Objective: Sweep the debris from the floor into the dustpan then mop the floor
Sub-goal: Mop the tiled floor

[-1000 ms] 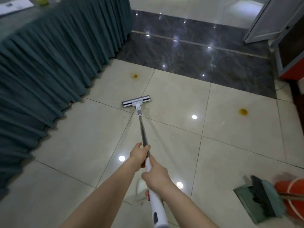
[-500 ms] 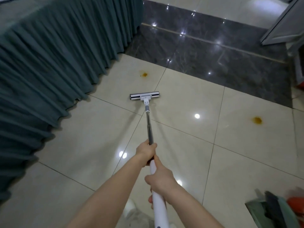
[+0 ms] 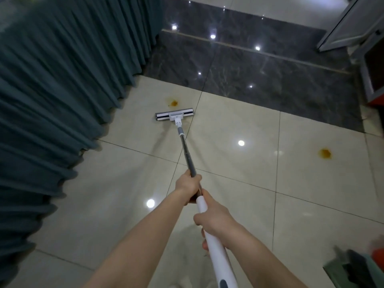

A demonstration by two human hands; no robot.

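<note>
My left grip (image 3: 188, 189) curls tight round the grey metal pole of the flat mop (image 3: 187, 154). My right grip (image 3: 214, 221) wraps its smooth white handle just below. The rectangular mop head (image 3: 175, 116) lies flat on glossy cream floor tiles (image 3: 228, 183) at centre frame, just below an orange-brown stain (image 3: 173, 103). A second stain (image 3: 325, 153) sits at right. Pleated teal fabric (image 3: 62, 80) fills the left, and a blurred green dustpan (image 3: 340, 271) shows at lower right.

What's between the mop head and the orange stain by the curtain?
Only a narrow strip of bare cream tile separates the mop head from that stain, seen in the head view.
</note>
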